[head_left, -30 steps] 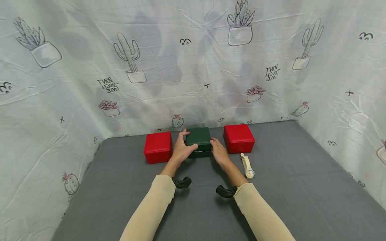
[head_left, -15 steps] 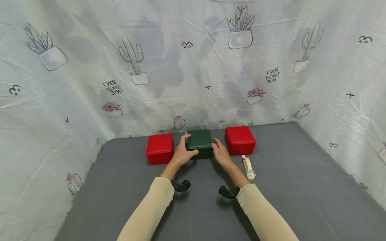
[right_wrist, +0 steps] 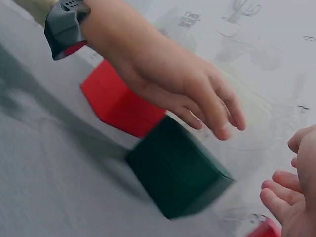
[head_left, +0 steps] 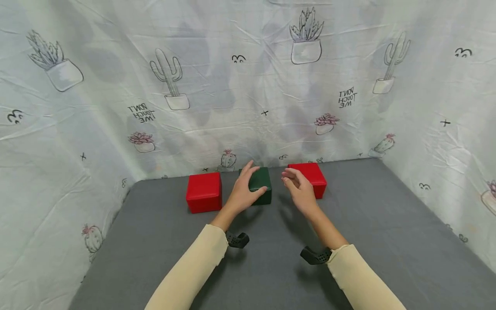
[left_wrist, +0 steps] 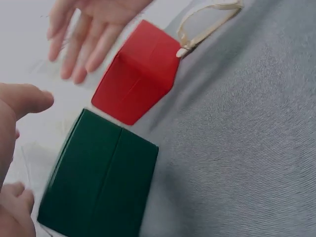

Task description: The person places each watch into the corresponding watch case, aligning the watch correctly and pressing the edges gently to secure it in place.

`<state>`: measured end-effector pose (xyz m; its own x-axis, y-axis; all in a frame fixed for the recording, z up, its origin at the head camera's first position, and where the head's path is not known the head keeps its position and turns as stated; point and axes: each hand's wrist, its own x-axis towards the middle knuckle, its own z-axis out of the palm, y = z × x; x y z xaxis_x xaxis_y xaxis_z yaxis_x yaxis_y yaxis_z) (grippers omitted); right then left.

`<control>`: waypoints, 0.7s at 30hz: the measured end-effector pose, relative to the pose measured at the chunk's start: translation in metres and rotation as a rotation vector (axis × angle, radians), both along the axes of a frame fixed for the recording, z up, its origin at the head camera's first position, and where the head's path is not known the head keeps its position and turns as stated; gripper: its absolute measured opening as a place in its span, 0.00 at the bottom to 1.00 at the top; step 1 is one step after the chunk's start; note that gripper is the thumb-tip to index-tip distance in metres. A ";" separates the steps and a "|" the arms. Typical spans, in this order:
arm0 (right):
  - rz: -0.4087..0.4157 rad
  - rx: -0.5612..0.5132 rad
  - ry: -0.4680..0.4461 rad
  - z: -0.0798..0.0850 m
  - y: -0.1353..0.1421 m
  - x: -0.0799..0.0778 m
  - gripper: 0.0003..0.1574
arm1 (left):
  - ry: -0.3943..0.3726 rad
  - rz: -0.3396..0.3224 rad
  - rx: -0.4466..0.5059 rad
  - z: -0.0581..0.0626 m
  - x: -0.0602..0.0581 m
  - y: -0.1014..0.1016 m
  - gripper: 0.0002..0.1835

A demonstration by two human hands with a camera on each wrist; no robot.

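Note:
A dark green box point(head_left: 261, 175) with its lid down stands between two red boxes on the table. My left hand point(head_left: 242, 192) hovers over its left front part, fingers and thumb spread; in the right wrist view those fingers hang above the box point(right_wrist: 173, 168). My right hand point(head_left: 303, 194) is raised to the right of the green box, its fingers loosely bent and holding nothing, and overlaps the right red box point(head_left: 310, 171) in the head view. A watch's cream strap point(left_wrist: 210, 34) shows beside that red box in the left wrist view; my right arm hides it in the head view.
The left red box point(head_left: 204, 189) sits just left of my left hand. A pale curtain point(head_left: 209, 86) printed with cacti hangs along the back and sides of the grey table point(head_left: 162, 241). A black band point(head_left: 315, 255) is worn on each wrist.
Both hands have come off the green box, whose lid went down flush. My left hand has risen slightly over it; my right hand has moved up and right, covering the watch.

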<state>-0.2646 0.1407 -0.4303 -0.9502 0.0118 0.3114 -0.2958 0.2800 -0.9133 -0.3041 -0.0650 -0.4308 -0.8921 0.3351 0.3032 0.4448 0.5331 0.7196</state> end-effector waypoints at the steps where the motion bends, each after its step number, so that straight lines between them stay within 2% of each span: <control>1: -0.016 0.000 0.021 0.002 0.006 0.001 0.24 | 0.010 -0.024 -0.017 0.003 -0.001 0.003 0.36; 5: -0.081 0.003 0.075 0.006 0.032 0.005 0.23 | 0.034 -0.119 -0.086 0.014 -0.007 0.018 0.35; 11: -0.195 0.087 0.114 0.005 0.064 0.011 0.23 | -0.009 -0.208 -0.154 0.023 -0.014 0.044 0.35; 17: -0.253 0.166 0.094 -0.005 0.085 0.011 0.25 | -0.011 -0.213 -0.193 0.021 -0.020 0.070 0.34; 21: -0.272 0.193 0.050 -0.015 0.096 0.009 0.26 | -0.015 -0.185 -0.237 0.018 -0.023 0.088 0.33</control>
<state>-0.2559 0.2366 -0.4454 -0.9041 0.1989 0.3782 -0.2294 0.5209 -0.8222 -0.3273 0.0227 -0.4128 -0.8132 0.5522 0.1839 0.5401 0.5983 0.5919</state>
